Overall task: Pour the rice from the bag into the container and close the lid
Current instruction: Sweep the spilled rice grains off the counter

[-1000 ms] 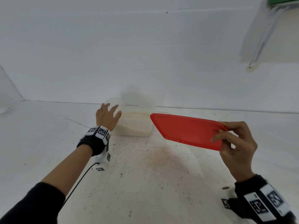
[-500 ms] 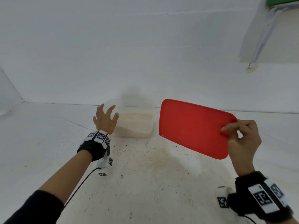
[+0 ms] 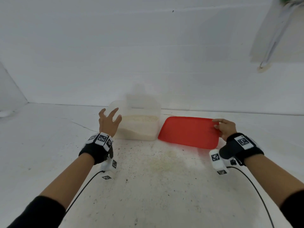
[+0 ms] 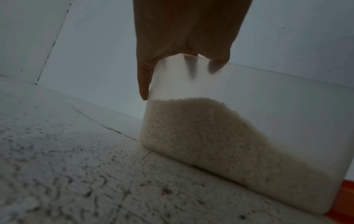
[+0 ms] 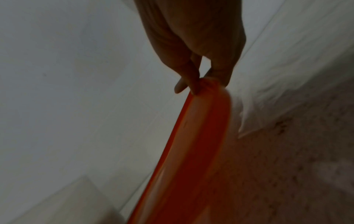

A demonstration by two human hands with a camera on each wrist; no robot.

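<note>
A translucent container [image 3: 153, 111] holding sloped white rice [image 3: 139, 127] stands on the table against the back wall. My left hand [image 3: 109, 119] is at its left end with the fingers spread. In the left wrist view the thumb [image 4: 144, 86] runs down the outside of the container [image 4: 268, 94], and other fingers show dimly through its wall above the rice [image 4: 206, 136]. My right hand [image 3: 224, 127] pinches the far right corner of the red lid [image 3: 189, 132]. The lid is tilted low just right of the container. The right wrist view shows the lid [image 5: 191, 151] edge-on in the fingers [image 5: 193, 84].
A pale, hazy shape [image 3: 141, 96] rises behind the container; I cannot tell what it is. The white table [image 3: 148, 186] is stained and speckled in front. A clear plastic thing with a green top [image 3: 279, 30] hangs at the upper right. White walls enclose the back and left.
My right hand has swung the red lid from raised and facing me down to a low tilt beside the container's right end. The left hand has stayed at the container's left end.
</note>
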